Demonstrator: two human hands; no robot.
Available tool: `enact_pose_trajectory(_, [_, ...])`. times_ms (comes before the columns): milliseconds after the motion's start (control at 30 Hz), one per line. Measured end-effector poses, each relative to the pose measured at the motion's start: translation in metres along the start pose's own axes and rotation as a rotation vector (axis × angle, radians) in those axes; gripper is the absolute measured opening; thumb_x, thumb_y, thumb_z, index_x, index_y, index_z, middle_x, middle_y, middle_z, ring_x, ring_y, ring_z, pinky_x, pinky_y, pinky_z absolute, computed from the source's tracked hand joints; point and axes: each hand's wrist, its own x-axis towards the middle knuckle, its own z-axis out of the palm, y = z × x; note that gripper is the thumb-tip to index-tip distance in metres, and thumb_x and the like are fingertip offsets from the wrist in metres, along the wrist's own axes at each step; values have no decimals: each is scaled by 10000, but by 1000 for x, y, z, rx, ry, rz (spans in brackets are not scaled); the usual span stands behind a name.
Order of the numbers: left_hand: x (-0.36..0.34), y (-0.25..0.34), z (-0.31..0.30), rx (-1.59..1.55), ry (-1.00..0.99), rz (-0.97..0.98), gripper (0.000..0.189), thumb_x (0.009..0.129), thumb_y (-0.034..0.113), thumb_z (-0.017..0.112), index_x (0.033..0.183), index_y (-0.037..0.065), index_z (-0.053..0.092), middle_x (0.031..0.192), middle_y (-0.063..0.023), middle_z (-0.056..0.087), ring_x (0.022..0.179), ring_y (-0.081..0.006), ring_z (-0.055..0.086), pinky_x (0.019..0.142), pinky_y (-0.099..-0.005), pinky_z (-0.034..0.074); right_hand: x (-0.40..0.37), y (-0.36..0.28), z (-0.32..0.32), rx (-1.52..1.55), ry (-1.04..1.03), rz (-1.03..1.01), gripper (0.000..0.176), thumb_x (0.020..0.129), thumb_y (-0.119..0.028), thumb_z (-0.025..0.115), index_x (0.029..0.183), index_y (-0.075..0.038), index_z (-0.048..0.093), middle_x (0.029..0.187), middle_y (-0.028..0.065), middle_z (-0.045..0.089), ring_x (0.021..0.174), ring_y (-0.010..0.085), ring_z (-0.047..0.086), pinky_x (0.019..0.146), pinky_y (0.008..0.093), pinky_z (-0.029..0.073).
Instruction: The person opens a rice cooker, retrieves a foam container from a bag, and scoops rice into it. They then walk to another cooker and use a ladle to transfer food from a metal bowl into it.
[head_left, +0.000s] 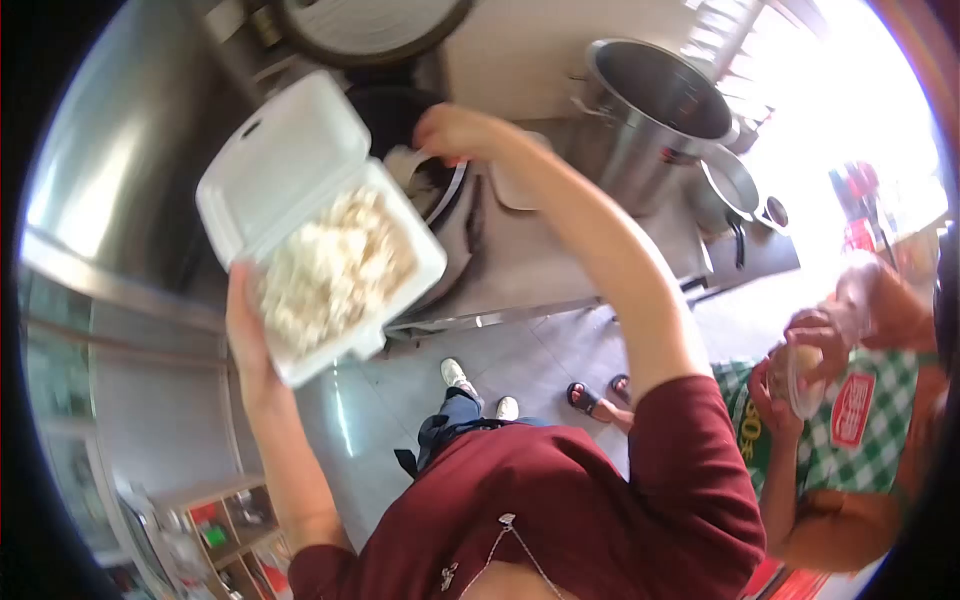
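Note:
A white foam takeout box, its lid flipped back, rests tilted in my left hand, whose fingers are mostly hidden beneath it. White rice is heaped in the box. My right hand reaches over a dark round cooker pot with its fingers closed on the handle of a pale rice paddle. The paddle's blade is over the pot's opening, close to the box's edge. Part of the pot is hidden behind the box, so its contents hardly show.
A round lid stands behind the cooker. On the steel counter are a tall stockpot and a smaller pan. At right, a co-worker in a green checked apron holds a clear cup. Shelves stand lower left.

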Motion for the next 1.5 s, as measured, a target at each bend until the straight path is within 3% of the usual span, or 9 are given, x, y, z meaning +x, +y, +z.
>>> enact_pose_trajectory(100, [-25,-24,42,47,-52,-68,505,885,383,345,1202,-10,370,1126,-143,495,1003,-231,528,849,-347,447,1,10,3,-406,-18,91,149,666,-114,505,682,5,594,561,117,546,448,216,533,395,332,441])
enact_pose_trajectory(333, [-33,-142,95,277,-117,-399,447,883,435,352,952,27,521,862,-77,580,760,-154,576,686,-272,464,-228,109,-21,829,873,-36,231,839,-196,502,998,-50,585,677,-4,546,528,58,466,451,186,356])
enact_pose_trajectory(500, [21,-322,124,115,-251,-590,526,889,453,323,1090,-16,452,1009,-106,532,937,-170,514,825,-283,396,-419,251,114,952,1343,495,256,822,-267,534,968,-57,532,608,-6,460,490,70,429,433,202,346])
enact_pose_trajectory(667, [95,-425,134,352,-154,-68,577,901,432,297,1224,-44,326,1267,-126,357,1165,-180,339,978,-290,247,-520,267,258,1141,1226,952,228,831,-237,509,991,-75,509,644,33,527,435,102,458,369,223,379])
enact_pose_trajectory(833, [188,-516,101,441,-205,-69,614,899,429,289,1283,-49,249,1336,-136,277,1233,-195,252,1011,-275,181,-533,295,283,1232,1096,1154,221,840,-190,485,1022,-66,497,658,49,546,452,113,498,395,231,425])
enact_pose_trajectory(1167, [186,-480,102,1131,-91,-17,453,892,368,309,1093,-3,476,1148,-196,482,1078,-326,450,886,-371,363,-468,340,268,1102,690,1164,234,829,-212,490,995,-49,514,642,61,545,451,117,488,391,240,417])
enact_pose_trajectory(1233, [131,-479,74,1126,-3,425,334,872,291,392,1014,11,508,1007,-137,553,921,-282,524,777,-367,406,-450,360,273,1060,585,1214,257,808,-239,518,969,-39,511,627,70,536,429,127,473,373,248,408])
enact_pose_trajectory(1367, [-17,-458,-49,1329,-298,-384,244,857,304,409,964,123,533,904,-136,562,829,-335,534,725,-414,426,-433,422,300,962,235,1343,225,795,-180,460,967,-35,444,645,116,518,412,161,434,343,283,367])
enact_pose_trajectory(1500, [-234,-463,-240,1646,-62,-915,324,765,346,471,981,116,544,810,-174,579,792,-351,560,649,-463,442,-343,471,332,671,-147,1529,191,756,-94,418,938,-37,424,668,168,510,409,187,427,340,292,359])
